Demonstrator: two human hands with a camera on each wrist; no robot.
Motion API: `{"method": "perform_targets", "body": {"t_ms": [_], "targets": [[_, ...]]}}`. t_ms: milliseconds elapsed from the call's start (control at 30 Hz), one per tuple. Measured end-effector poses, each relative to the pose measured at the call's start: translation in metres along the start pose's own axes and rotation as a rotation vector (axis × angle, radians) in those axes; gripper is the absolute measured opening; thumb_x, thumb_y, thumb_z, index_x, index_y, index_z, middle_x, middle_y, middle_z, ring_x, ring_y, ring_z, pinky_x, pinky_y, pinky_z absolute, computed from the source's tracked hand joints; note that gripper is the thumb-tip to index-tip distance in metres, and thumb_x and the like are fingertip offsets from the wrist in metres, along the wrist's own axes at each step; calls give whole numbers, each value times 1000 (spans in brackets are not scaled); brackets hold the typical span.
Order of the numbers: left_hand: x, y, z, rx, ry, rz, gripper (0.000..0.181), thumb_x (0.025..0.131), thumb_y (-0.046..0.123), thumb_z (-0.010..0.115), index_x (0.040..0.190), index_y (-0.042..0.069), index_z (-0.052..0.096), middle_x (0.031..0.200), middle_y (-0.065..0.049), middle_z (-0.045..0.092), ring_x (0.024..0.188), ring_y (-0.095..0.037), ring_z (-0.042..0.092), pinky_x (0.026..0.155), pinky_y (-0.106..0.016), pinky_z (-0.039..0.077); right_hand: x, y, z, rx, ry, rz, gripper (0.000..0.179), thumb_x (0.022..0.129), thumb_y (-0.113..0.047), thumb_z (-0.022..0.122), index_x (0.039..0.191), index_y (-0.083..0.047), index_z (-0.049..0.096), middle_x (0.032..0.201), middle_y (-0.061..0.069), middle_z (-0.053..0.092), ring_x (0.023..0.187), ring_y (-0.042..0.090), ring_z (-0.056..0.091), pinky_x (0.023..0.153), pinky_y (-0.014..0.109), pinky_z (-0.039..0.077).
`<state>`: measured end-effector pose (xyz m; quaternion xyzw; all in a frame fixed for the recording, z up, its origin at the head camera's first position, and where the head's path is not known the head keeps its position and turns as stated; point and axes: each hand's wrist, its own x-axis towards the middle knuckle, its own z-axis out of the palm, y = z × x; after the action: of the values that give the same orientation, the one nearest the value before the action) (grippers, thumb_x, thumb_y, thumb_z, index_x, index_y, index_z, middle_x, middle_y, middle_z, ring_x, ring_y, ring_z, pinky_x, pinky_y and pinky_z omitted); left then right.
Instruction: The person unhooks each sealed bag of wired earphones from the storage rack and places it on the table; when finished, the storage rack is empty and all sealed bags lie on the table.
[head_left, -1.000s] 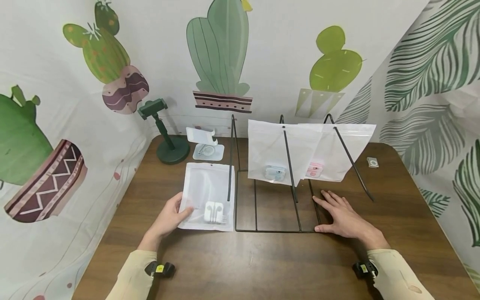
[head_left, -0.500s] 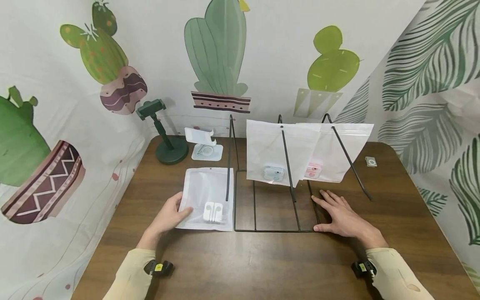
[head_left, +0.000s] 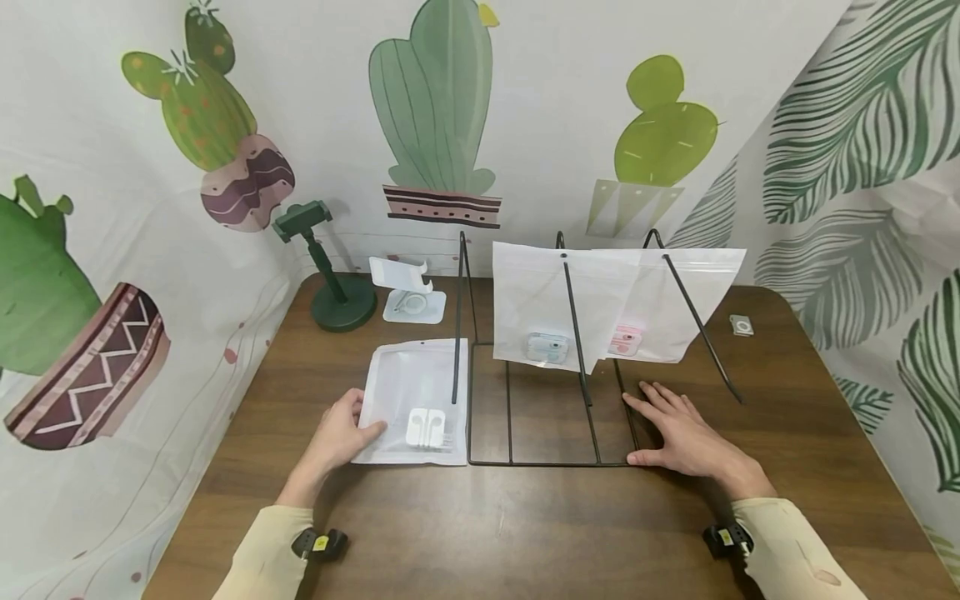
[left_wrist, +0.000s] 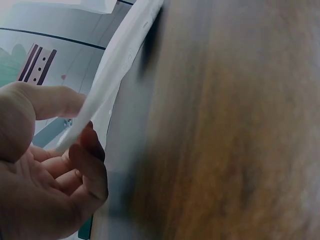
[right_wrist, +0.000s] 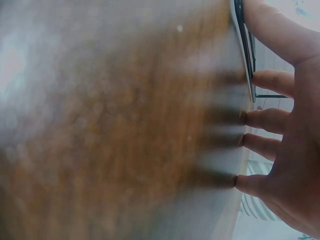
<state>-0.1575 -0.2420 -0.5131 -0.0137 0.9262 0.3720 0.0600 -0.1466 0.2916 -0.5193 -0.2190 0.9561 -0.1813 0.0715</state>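
My left hand [head_left: 339, 432] pinches the left edge of a white zip bag [head_left: 397, 375], thumb on top and fingers beneath. Through its front shows a white earphone case [head_left: 426, 428] with earphones in it. In the left wrist view the bag [left_wrist: 120, 50] is seen edge-on between thumb and fingers, tilted off the table. My right hand [head_left: 686, 437] rests with spread fingers on the table at the right side of a black wire rack [head_left: 547, 463]. Its thumb touches the rack's front right corner. In the right wrist view the fingertips [right_wrist: 242, 140] meet the wood.
Two white bags hang on the rack's prongs, one with a light blue item [head_left: 547, 347], one with a pink item [head_left: 625, 340]. A green stand [head_left: 341, 302] and a white phone holder [head_left: 415, 306] stand back left. A small silver clip-on player [head_left: 742, 325] lies far right.
The top edge of the bag in my left hand has come down toward me in the head view, while its bottom edge stays about level. My right hand stays in place.
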Motion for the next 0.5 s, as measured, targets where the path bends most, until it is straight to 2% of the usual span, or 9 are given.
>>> {"method": "perform_targets", "body": {"t_ms": [267,500], "targets": [[-3,4,-1,110,16,-21,58,82,19,74,128,-5,49,112,-23,66,98,-32,65,85,-49,53,0,1,1,-3,2,-1,93,75,-61,73,146,-10,43,152,30,30,140,49,23,105,74,18],[-3,3,2,194,26,19,68,81,21,74,137,-6,44,120,-26,63,107,-38,63,89,-53,51,0,1,1,-8,4,1,93,75,-62,73,146,-10,44,152,30,30,140,49,23,105,74,19]]}}
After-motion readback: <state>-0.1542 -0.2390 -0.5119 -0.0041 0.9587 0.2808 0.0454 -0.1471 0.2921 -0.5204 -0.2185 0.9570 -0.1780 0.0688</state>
